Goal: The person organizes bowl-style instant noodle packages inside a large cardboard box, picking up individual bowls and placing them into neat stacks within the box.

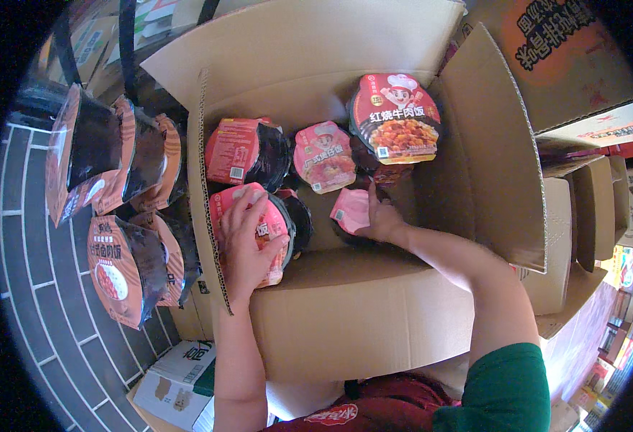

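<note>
An open cardboard box [359, 308] stands before me with several packaged instant rice bowls inside. My left hand [249, 232] spreads over the red lid of a tilted rice bowl [276, 264] at the box's left wall, with its thumb near the lid's right edge. At the box's middle, my right hand [385, 218] grips a pink-lidded bowl [352, 209] by its right side. Behind lie a red-lidded bowl on its side [235, 154], a pink-lidded bowl with a chef picture [325, 156] and a larger red-lidded bowl [396, 119] stacked at the back right.
Left of the box, several orange-lidded bowls [114, 264] in dark wrap stand on edge above a grey tiled floor [41, 318]. A white carton [178, 372] lies at the lower left. Printed cartons [575, 70] and open box flaps [591, 210] crowd the right.
</note>
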Tool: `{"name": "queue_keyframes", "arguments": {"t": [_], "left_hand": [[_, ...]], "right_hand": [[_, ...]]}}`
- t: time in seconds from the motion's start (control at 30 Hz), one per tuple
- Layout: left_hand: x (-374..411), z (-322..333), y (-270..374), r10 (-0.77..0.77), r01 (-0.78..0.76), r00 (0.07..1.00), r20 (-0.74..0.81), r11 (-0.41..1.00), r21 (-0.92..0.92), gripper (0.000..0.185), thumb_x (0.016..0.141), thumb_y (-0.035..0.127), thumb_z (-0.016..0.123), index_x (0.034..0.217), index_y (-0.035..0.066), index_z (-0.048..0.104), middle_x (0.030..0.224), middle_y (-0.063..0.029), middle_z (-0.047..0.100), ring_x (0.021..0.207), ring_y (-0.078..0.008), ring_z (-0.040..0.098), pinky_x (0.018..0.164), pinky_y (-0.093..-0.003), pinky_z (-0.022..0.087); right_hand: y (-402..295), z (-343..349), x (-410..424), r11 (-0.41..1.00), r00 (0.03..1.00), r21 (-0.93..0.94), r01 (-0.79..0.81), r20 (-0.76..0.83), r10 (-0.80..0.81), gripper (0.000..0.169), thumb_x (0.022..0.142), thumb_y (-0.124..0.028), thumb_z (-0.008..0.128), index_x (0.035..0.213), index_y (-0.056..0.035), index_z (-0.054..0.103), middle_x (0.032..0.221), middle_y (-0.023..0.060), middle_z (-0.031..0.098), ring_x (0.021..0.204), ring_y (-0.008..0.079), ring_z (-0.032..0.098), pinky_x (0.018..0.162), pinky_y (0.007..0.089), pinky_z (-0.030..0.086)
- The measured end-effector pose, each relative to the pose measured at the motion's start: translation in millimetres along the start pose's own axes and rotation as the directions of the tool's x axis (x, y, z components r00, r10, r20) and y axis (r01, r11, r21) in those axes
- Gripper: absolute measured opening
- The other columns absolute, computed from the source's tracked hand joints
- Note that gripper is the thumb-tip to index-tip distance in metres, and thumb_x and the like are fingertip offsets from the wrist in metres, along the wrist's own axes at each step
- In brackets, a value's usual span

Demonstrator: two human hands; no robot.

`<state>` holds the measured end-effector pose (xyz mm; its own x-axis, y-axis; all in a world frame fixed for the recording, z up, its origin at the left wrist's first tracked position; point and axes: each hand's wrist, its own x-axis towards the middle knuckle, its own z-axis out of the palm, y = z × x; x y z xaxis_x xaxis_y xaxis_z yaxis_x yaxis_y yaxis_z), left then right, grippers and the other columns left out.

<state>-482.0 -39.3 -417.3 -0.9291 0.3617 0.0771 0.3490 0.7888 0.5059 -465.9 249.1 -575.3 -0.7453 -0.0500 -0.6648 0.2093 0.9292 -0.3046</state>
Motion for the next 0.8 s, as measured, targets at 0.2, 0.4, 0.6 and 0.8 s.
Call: {"name": "queue_keyframes", "arguments": {"t": [0.2,0.4,0.6,0.8], "left_hand": [[-1,1,-4,0.019,-0.019,1.000,-0.013,1.000,0.003,0.076,0.064,0.012,0.080,0.134,0.010,0.051,0.145,-0.0112,0.043,0.136,-0.0320,0.036,0.111,-0.0443,0.027],[1,-1,0,0.028,-0.028,0.999,-0.024,1.000,-0.002,0.075,0.063,0.013,0.083,0.132,0.009,0.053,0.143,-0.0108,0.044,0.134,-0.0332,0.037,0.109,-0.0456,0.030],[1,-2,2,0.014,-0.015,1.000,-0.025,1.000,-0.028,0.077,0.062,0.012,0.084,0.132,0.009,0.053,0.141,-0.0099,0.046,0.133,-0.0331,0.038,0.108,-0.0452,0.030],[1,-6,3,-0.009,0.009,1.000,0.001,1.000,0.002,0.077,0.063,0.011,0.082,0.133,0.009,0.052,0.142,-0.0104,0.045,0.136,-0.0311,0.036,0.112,-0.0434,0.028]], "right_hand": [[-4,1,2,0.997,0.997,-0.081,0.020,0.072,-0.014,0.114,0.070,-0.050,0.077,0.140,0.0148,0.015,0.109,0.0268,0.064,0.098,0.0395,0.065,0.084,0.0434,0.053],[-10,18,14,0.997,0.999,-0.068,-0.045,0.015,0.046,0.101,0.075,-0.067,0.064,0.129,0.0145,0.038,0.109,0.0250,0.064,0.104,0.0350,0.064,0.088,0.0421,0.051],[-22,3,24,0.987,0.996,-0.161,-0.029,0.081,0.042,0.107,0.075,-0.073,0.057,0.138,0.0093,0.031,0.126,0.0243,0.054,0.109,0.0364,0.060,0.088,0.0420,0.051],[-59,11,7,0.942,0.995,-0.329,0.068,-0.045,-0.088,0.139,0.053,-0.058,0.085,0.148,0.0037,0.004,0.149,0.0240,0.022,0.133,0.0466,0.030,0.089,0.0630,0.047]]}}
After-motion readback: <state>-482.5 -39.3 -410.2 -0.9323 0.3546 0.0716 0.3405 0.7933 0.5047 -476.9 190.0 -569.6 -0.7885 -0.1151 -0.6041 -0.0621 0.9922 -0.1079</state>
